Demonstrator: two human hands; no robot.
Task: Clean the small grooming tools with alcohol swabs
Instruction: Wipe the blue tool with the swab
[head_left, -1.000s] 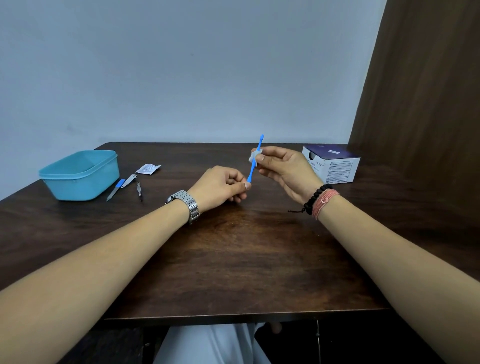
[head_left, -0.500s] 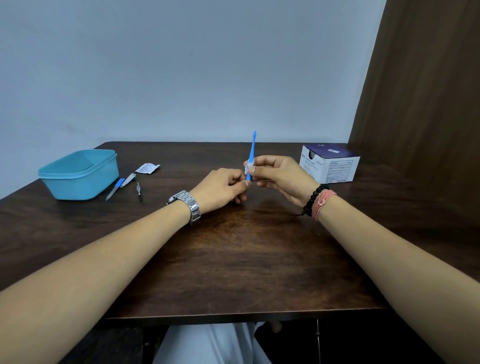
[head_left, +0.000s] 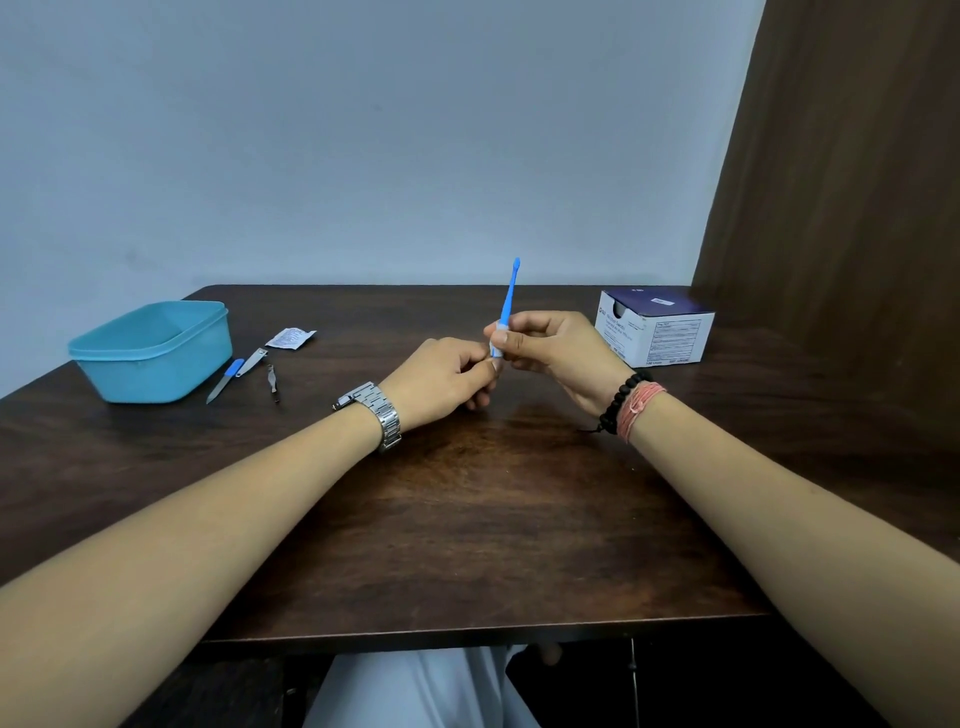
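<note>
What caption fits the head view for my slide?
Left hand holds a blue grooming tool upright while right hand wipes its shaft with a swab.

Blue tool (head_left: 509, 293), teal container (head_left: 150, 353)

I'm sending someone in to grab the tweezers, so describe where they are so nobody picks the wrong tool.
Start at the teal tub on the left of the table. Three small tools lie just right of it; the tweezers are the rightmost. They are bare dark metal and the shortest, unlike the blue-handled nail file and the silver nail clipper.
</note>
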